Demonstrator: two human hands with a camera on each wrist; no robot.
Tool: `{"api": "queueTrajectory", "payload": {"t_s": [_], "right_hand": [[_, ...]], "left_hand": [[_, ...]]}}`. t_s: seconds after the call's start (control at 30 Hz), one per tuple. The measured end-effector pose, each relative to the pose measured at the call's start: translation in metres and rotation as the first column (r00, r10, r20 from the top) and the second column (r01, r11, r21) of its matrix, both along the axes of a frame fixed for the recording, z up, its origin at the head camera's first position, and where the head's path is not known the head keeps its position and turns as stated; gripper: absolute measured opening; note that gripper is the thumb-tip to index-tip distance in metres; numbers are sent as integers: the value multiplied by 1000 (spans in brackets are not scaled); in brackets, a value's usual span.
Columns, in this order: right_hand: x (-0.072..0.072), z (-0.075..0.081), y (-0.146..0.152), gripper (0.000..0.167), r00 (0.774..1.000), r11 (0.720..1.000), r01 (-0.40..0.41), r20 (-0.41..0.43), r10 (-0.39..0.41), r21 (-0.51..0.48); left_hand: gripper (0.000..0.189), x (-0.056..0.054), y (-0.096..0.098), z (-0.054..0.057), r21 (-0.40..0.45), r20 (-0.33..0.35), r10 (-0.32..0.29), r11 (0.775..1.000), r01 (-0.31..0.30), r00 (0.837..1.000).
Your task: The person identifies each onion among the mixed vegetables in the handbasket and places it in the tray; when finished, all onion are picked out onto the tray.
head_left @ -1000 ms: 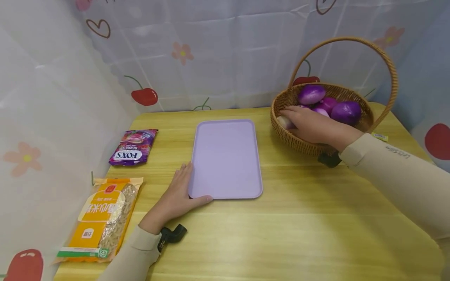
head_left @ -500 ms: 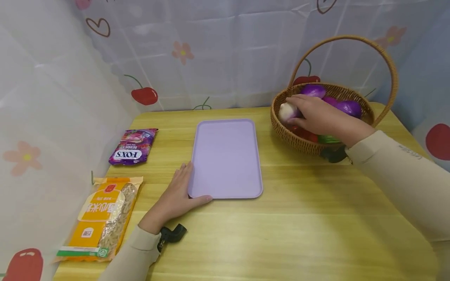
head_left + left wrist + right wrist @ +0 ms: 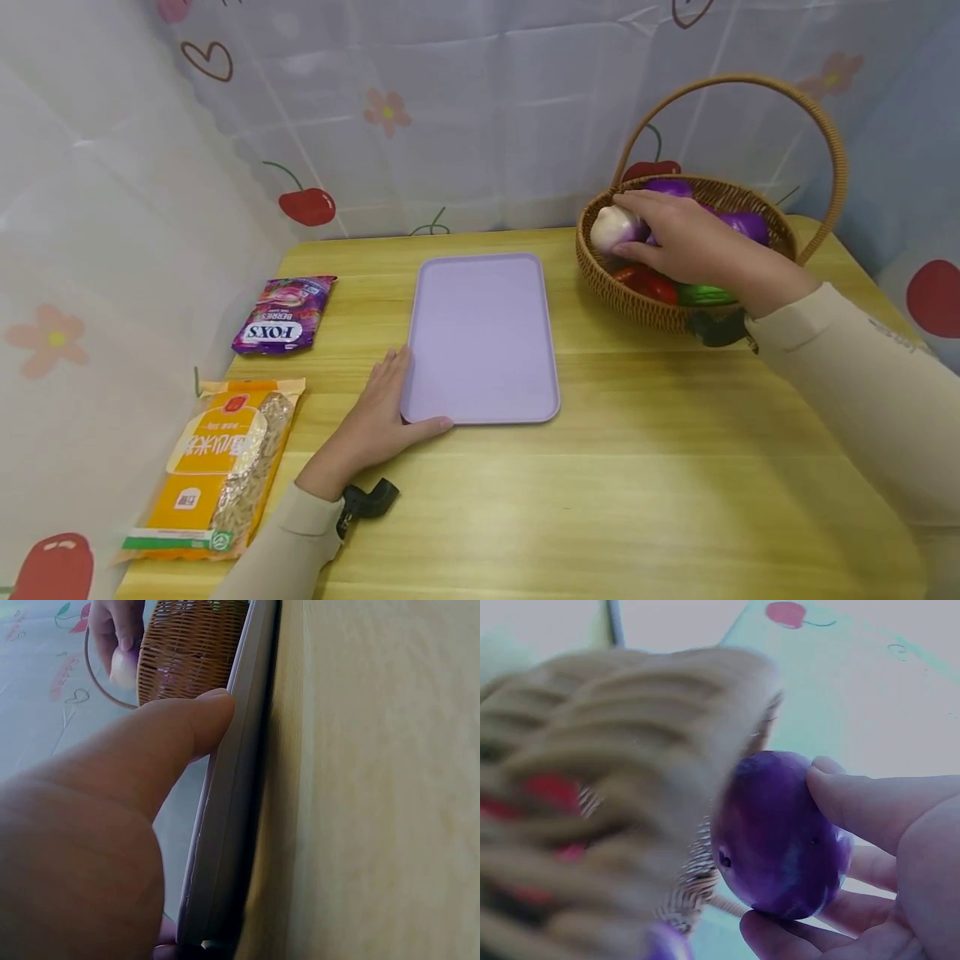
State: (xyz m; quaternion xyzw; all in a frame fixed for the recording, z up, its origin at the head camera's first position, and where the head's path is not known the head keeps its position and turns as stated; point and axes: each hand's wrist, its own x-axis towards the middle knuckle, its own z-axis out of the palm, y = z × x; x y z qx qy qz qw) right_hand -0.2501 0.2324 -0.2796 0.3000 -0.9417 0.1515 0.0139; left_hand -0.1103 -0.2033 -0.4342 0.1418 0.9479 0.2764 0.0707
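Observation:
In the head view my right hand (image 3: 690, 233) holds a purple-and-white turnip (image 3: 611, 231) in the left part of a wicker basket (image 3: 626, 304). The right wrist view shows the turnip's dark purple side (image 3: 780, 836) between thumb and fingers, close to the blurred basket rim. My left hand (image 3: 375, 417) lies at the near left corner of a lilac tray (image 3: 483, 337), fingers extended along its left side and thumb at the near edge. The left wrist view shows that thumb against the tray's rim (image 3: 225, 825).
Other purple vegetables (image 3: 746, 227), a red one (image 3: 648, 285) and a green one (image 3: 705, 294) lie in the basket under its tall handle (image 3: 836, 158). A Fox's Berries bag (image 3: 285, 315) and a yellow food packet (image 3: 217, 467) lie at the left of the wooden table (image 3: 600, 500).
My right hand has lifted the turnip from deep in the basket up to about rim height, uncovering the red and green vegetables. The left hand and tray have stayed put.

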Motion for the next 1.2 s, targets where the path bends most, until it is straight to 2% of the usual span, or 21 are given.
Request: {"api": "queueTrajectory", "payload": {"t_s": [0.2, 0.33, 0.5, 0.7, 0.93, 1.2], "right_hand": [[11, 10, -17, 69, 1000, 996, -27, -9, 26, -82], [17, 12, -32, 68, 997, 988, -73, -17, 71, -136], [21, 10, -51, 66, 988, 971, -150, -66, 140, -185], [23, 3, -77, 65, 977, 950, -210, -87, 195, -230], [33, -9, -99, 66, 968, 936, -248, -38, 246, -250], [45, -27, -110, 58, 931, 901, -362, -39, 363, -240]], "left_hand": [[131, 0, -1, 1, 2, -2, 2, 1000, -2, 1000], [131, 0, -1, 0, 0, -4, 5, 1000, -5, 1000], [131, 0, -2, -1, 0, -9, 8, 1000, -8, 1000], [131, -1, -1, -1, -6, -14, 4, 1000, -5, 1000], [130, 0, 2, 1, 2, -9, 4, 1000, -4, 1000], [129, 1, 4, 2, 0, -16, -5, 1000, 5, 1000]]}}
